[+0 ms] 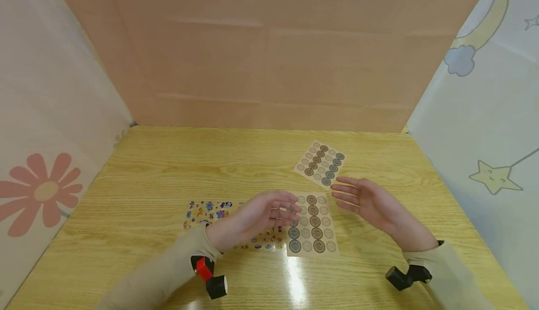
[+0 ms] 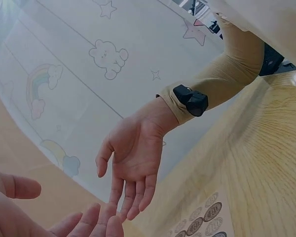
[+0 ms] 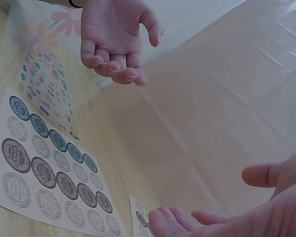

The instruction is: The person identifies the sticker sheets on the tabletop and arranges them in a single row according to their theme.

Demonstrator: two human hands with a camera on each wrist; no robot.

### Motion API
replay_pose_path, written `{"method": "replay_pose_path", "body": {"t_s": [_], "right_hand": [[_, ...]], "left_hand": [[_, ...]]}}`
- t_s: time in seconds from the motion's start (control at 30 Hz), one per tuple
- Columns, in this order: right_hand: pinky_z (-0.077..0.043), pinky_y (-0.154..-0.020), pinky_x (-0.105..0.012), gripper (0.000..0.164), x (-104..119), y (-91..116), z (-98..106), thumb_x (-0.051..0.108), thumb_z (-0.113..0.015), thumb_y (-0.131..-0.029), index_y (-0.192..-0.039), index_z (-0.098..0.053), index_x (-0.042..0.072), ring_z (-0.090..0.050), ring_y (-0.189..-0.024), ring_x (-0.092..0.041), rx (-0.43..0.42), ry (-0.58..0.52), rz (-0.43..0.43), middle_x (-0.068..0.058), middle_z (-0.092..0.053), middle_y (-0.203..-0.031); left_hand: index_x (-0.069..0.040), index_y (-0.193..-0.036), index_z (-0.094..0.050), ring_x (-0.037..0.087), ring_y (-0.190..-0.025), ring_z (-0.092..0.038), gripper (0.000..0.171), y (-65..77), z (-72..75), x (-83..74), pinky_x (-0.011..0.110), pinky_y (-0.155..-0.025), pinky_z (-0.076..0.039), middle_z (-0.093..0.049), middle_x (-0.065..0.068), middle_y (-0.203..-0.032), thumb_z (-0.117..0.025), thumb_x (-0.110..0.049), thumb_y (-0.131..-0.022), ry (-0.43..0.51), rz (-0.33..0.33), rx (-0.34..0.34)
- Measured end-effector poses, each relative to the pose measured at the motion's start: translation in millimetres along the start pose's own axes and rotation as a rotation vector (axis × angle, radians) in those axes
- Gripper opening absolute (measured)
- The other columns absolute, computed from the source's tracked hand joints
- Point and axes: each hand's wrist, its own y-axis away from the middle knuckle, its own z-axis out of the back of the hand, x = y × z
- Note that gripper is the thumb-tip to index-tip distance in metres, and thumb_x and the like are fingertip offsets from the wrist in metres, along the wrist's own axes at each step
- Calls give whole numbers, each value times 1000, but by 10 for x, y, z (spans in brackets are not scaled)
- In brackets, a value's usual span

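Note:
A sheet of round stickers point(image 1: 313, 226) lies flat on the table, with brown and dark teal circles in columns. My left hand point(image 1: 269, 212) hovers at its left edge, palm turned inward and fingers loosely bent, holding nothing. To the right of the sheet, my right hand point(image 1: 370, 202) is held with fingers extended and nothing in it. A second sheet of round stickers point(image 1: 321, 164) lies tilted farther back, close to the right fingertips. Partly hidden under the left forearm is a clear sheet of small colourful stickers point(image 1: 210, 209); the right wrist view shows this clear sheet point(image 3: 45, 81) too.
The wooden table point(image 1: 189, 160) ends at a plain tan back panel point(image 1: 261, 67). Patterned side walls stand at left point(image 1: 42, 90) and right point(image 1: 484, 123). Small black cameras point(image 1: 406, 277) are strapped at both wrists.

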Motion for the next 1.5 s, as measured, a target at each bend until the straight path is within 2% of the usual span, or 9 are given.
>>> {"method": "replay_pose_path", "body": {"t_s": [0.13, 0.3, 0.63, 0.83, 1.1, 1.23, 1.37, 1.43, 1.5], "right_hand": [[-37, -106, -39, 36, 41, -26, 38, 16, -22, -106, -127, -50, 9, -50, -123, -25, 19, -50, 5, -10, -57, -128], [-35, -107, -40, 41, 81, -41, 99, 15, -19, -106, -125, -55, 7, -50, -123, -27, 26, -103, 8, -12, -57, -128], [-24, -112, -45, 39, 187, -127, 182, 14, -20, -106, -129, -48, 0, -42, -130, -35, -2, -234, 11, -19, -53, -131], [-18, -113, -45, 35, 235, -184, 202, 15, -21, -105, -134, -32, -1, -40, -131, -35, -55, -259, -2, -18, -51, -131], [-15, -115, -43, 51, 288, -240, 235, 18, -27, -105, -147, -5, 0, -7, -143, -36, -165, -305, -21, -18, -49, -129], [-15, -115, -44, 54, 261, -201, 297, 18, -31, -105, -149, -4, 0, -23, -139, -37, -204, -326, -32, -18, -50, -127], [-16, -115, -44, 55, 255, -180, 350, 18, -35, -104, -148, -7, 1, -46, -124, -33, -236, -354, -39, -22, -34, -140], [-15, -115, -44, 54, 259, -189, 363, 18, -35, -104, -148, -7, 2, -44, -125, -34, -250, -370, -40, -24, -18, -149], [-16, -115, -43, 50, 264, -200, 366, 18, -36, -103, -145, -11, 2, -32, -134, -35, -272, -388, -46, -21, -3, -155]], "left_hand": [[5, -125, -51, 31, -108, -59, 41, -20, -20, -121, 44, -99, -43, -58, 19, -118, -45, -25, -97, -4, -28, 30], [2, -122, -53, 31, -109, -59, 37, -59, -41, -228, 42, -99, -44, -58, 18, -118, -46, -24, -97, -3, -66, 62], [4, -126, -51, 34, -112, -57, 39, -136, -109, -387, 41, -99, -44, -57, 18, -120, -48, -22, -97, 29, -84, 125], [3, -126, -50, 31, -111, -58, 38, -208, -148, -470, 39, -100, -44, -56, 19, -122, -45, -21, -97, 3, -88, 135], [5, -130, -46, 37, -117, -55, 41, -386, -139, -585, 42, -100, -43, -52, 25, -129, -42, -21, -100, 35, -54, 144], [4, -134, -45, 39, -121, -51, 43, -449, -171, -602, 45, -100, -44, -49, 26, -133, -40, -23, -101, 38, -8, 191], [5, -134, -44, 40, -122, -49, 44, -592, -192, -656, 42, -98, -45, -47, 29, -136, -39, -23, -101, 37, 10, 198], [7, -135, -43, 40, -122, -49, 44, -691, -176, -696, 41, -99, -45, -45, 30, -136, -39, -21, -101, 46, 14, 185], [8, -133, -44, 40, -121, -50, 43, -803, -133, -729, 42, -101, -43, -46, 30, -136, -38, -21, -101, 47, 14, 158]]}}
